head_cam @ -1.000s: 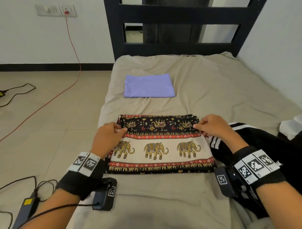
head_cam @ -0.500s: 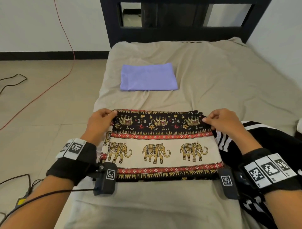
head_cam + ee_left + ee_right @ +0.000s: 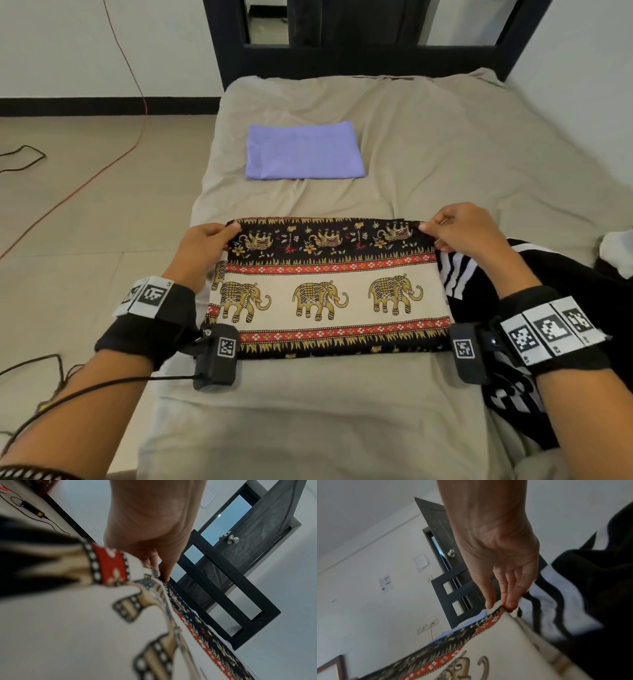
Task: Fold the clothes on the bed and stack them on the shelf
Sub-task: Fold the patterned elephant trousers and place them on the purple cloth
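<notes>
A folded elephant-print cloth [image 3: 325, 291], black, red and cream, lies across the near part of the bed [image 3: 445, 171]. My left hand [image 3: 205, 246] pinches its far left corner, and my right hand [image 3: 459, 233] pinches its far right corner. In the left wrist view the fingers [image 3: 163, 566] grip the cloth's edge [image 3: 171, 601]. In the right wrist view thumb and fingers [image 3: 510, 595] pinch the corner of the cloth [image 3: 488, 628]. A folded lilac garment [image 3: 305, 150] lies flat further up the bed.
A black garment with white stripes [image 3: 479, 274] lies at the bed's right side, against the elephant cloth. Something white [image 3: 616, 250] sits at the right edge. A dark headboard [image 3: 342, 58] closes the far end. Cables [image 3: 102, 178] run over the floor on the left.
Both hands have moved outward and away from me to the far corners of the elephant cloth, and its far edge is now pulled straight. The head view has tilted down.
</notes>
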The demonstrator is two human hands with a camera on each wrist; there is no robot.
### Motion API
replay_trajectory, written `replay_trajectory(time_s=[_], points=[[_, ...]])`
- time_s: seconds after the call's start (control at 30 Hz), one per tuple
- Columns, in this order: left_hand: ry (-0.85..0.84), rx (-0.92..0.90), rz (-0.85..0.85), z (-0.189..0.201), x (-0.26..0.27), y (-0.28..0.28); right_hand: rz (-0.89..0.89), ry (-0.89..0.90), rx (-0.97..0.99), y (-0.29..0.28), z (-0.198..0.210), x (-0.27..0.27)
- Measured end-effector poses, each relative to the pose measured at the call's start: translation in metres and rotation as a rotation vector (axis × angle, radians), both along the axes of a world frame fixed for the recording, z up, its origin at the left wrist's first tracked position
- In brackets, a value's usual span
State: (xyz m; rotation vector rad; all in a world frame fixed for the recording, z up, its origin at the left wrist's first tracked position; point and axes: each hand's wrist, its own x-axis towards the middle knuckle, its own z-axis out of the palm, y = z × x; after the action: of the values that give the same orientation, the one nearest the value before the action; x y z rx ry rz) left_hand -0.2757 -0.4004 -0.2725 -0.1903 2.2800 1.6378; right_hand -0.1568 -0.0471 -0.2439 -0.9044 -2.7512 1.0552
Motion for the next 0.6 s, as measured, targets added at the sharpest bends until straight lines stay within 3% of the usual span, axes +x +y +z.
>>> replay_trajectory(time_s=[0.3, 0.4, 0.6], points=[[0.087, 0.015, 0.120, -0.011, -0.011, -0.011, -0.065, 0.012, 0.090, 0.007, -0.013, 0.002], [0.092, -0.063, 0.059, -0.013, -0.011, -0.012, -0.021, -0.044, 0.140, 0.005, -0.019, 0.001], [0.086, -0.272, -0.140, -0.008, 0.006, -0.023, 0.089, -0.175, 0.016, -0.008, -0.008, 0.010]])
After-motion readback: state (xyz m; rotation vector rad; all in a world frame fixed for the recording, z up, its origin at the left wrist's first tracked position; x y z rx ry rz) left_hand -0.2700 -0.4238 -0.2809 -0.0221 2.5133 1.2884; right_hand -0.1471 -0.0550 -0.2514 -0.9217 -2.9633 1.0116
